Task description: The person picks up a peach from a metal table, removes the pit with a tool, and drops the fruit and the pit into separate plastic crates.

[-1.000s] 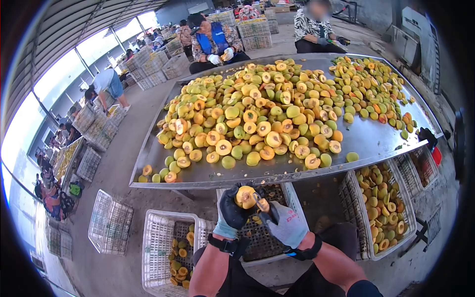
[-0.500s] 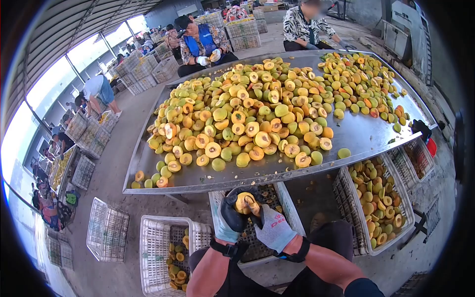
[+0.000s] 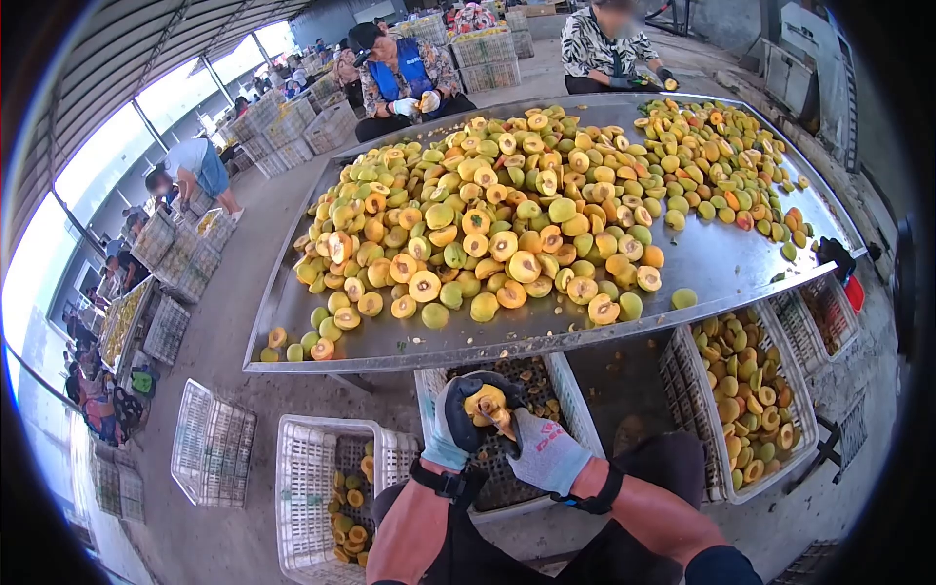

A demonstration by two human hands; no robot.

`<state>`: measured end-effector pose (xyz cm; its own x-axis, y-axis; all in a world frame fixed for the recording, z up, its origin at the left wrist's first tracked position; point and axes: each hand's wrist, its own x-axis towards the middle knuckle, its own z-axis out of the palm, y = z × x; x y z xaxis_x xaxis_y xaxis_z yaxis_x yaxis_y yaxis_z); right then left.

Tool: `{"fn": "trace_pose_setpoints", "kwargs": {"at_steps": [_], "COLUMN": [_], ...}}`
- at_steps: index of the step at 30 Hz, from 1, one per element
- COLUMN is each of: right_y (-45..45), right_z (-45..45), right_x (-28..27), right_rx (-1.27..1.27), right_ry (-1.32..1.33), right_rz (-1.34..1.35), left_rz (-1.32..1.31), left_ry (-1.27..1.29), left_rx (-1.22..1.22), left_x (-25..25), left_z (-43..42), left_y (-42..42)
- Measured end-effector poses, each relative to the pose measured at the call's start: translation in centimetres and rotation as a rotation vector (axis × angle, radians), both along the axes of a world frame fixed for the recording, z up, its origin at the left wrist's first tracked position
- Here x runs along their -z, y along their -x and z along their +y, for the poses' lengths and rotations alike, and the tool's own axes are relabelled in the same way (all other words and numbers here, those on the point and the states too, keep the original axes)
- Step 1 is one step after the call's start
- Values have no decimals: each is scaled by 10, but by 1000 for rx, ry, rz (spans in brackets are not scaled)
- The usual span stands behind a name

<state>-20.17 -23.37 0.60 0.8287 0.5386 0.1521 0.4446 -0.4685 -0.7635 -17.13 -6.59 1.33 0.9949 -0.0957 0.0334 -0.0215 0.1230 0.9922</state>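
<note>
Just past the front edge of the table, my gloved left hand (image 3: 456, 421) is closed around a yellow peach half (image 3: 487, 406), its cut flesh facing up. My right hand (image 3: 548, 450), in a grey and light blue glove, is closed with its fingertips against the near side of that fruit. Whatever sits in its grip is too hidden to name. Below both hands stands a white crate (image 3: 582, 414) with dark scraps in it. Many peach halves (image 3: 522, 265) are heaped on the metal table (image 3: 429, 348) in front of me.
A white crate (image 3: 285, 487) with some halves stands at left, and a fuller crate (image 3: 805, 429) at right. Another crate (image 3: 213, 444) is farther left. Two people (image 3: 402, 73) (image 3: 606, 49) sit across the table. Stacked crates (image 3: 175, 253) and more people fill the background.
My hands stay together at the peach half, which has turned slightly, showing more torn flesh near my right fingertips. The view has shifted a little. Across the table, the right-hand person's hands have come together.
</note>
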Motion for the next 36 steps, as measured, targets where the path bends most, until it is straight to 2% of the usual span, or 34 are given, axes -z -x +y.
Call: {"fn": "trace_pose_setpoints", "kwargs": {"at_steps": [1, 5, 7, 8, 10, 11, 13, 14, 16, 17, 18, 19, 20, 21, 22, 23, 24, 26, 27, 28, 30, 31, 32, 34, 36], "right_y": [-1, -3, -3, -5, -9, -8, -5, -5, -6, -6, -5, -5, -8, -11, -10, -8, -8, -10, -11, -10, -7, -6, -5, -3, -1], "right_z": [0, 1, 1, 0, 2, 4, 6, 6, 9, 12, 14, 14, 10, 1, -6, -8, -11, -16, -12, -6, 6, 8, 9, 11, 13], "right_x": [0, -9, -16, -14, -6, -5, -2, 1, 11, 18, 24, 28, 15, -10, -29, -36, -42, -49, -51, -41, -12, -8, -3, 11, 9], "right_rx": [-11, -33, -16, -14, -63, -63, -24, -26, -45, -44, -22, -1, -2, -106, -206, -260, -261, -330, -324, -327, -213, -150, -151, -83, -51], "right_ry": [21, -105, -171, -172, -290, -292, -252, -252, -27, -25, -105, -184, -182, -367, -526, -704, -702, -823, -728, -729, -557, -408, -405, -382, -361], "right_rz": [-7, 72, 174, 174, 332, 332, 236, 235, -15, -15, -198, -382, -383, 301, 992, 1247, 1243, 1557, 1401, 1401, 717, 609, 612, 386, 369], "left_rz": [66, 64, -124, -124, -372, -372, -573, -573, -273, -239, -241, -130, -18, -18, -159, -303, -307, 284, -19, -441, -179, -177, -157, -133, -30], "left_ry": [101, 120, -70, -71, -418, -420, -637, -637, -273, -264, -260, -182, -106, -105, -204, -302, -301, 679, 445, -381, -31, -29, -10, 7, 64], "left_rx": [-20, -161, -176, -175, -196, -195, -151, -153, -180, -119, -118, -28, 62, 62, 32, 0, -1, 31, 162, -138, -112, -114, -97, -74, -130], "left_x": [5, 27, 26, 25, 22, 19, 15, 22, 42, 34, 28, 23, 19, 18, 17, 14, 3, -19, -8, 15, 11, 12, 16, 31, 42], "left_z": [1, 2, 1, 2, 7, 9, 10, 10, 8, 7, 7, 9, 10, 12, 14, 14, 11, 5, 8, 13, -2, -1, 0, 3, 2], "left_y": [0, 0, 0, -1, -2, -4, -5, -6, -6, -7, -10, -12, -12, -9, -6, -5, -3, 2, 0, 6, 6, 4, 2, -3, -8]}}
